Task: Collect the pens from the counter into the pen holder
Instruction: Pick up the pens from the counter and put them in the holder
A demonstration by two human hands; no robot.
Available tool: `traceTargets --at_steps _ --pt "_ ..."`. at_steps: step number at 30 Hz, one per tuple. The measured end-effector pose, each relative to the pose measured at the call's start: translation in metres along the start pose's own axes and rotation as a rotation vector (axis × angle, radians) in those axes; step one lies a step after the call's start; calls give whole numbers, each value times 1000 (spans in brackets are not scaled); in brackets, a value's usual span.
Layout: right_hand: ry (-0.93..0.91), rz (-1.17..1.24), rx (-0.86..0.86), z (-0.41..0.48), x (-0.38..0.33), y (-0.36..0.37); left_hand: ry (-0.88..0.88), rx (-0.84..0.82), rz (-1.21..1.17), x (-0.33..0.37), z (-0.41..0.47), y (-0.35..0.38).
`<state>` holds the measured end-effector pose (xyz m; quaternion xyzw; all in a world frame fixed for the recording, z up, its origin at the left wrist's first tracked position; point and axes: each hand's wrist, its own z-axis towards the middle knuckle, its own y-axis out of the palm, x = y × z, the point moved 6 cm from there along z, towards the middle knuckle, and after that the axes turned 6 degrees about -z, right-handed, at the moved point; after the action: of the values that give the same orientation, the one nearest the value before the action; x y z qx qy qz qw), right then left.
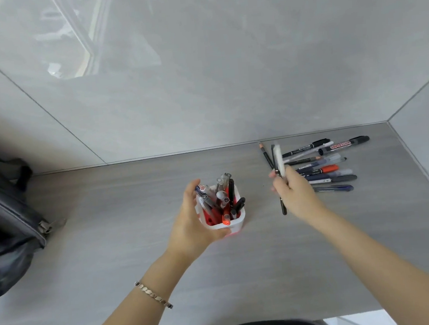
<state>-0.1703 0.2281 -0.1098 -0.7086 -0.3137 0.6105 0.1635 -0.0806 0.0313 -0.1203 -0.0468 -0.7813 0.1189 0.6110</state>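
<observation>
My right hand (pixel 292 194) is closed around a small bundle of pens (pixel 277 167), fingers pinching them about mid-length so they stand nearly upright; motion blur smears them, and I can only make out a white barrel, a dark one poking out below my palm, and a thin pencil-like one at the far side. My left hand (pixel 190 221) is wrapped around the pen holder (pixel 235 225), a white tub with a red inside, thumb along its near rim and fingers curled over its left wall, hiding that side. It is crammed with pens and markers leaning every way. Just beyond my right hand, the remaining pens (pixel 331 170) lie fanned on the grey counter (pixel 124 214), partly hidden behind my knuckles; the farthest is a whiteboard marker (pixel 344 145), and one has an orange cap. Far to the left of my left hand a dark bag (pixel 3 219) sits cut off by the frame edge. A metal bracelet (pixel 153 295) circles my left wrist.
</observation>
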Motion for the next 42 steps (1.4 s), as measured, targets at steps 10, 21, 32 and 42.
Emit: traceTargets --at_steps 10,21,32,42 --pt "-218 611 -13 -34 -87 36 -16 -13 41 0 0 -1" --pt "-419 224 191 -31 -79 24 4 0 27 -1 1 -2" --pt "-584 -205 77 -30 -87 38 22 -4 14 -2 3 0" --pt "-467 -633 -323 -41 -75 58 26 -25 66 1 3 0"
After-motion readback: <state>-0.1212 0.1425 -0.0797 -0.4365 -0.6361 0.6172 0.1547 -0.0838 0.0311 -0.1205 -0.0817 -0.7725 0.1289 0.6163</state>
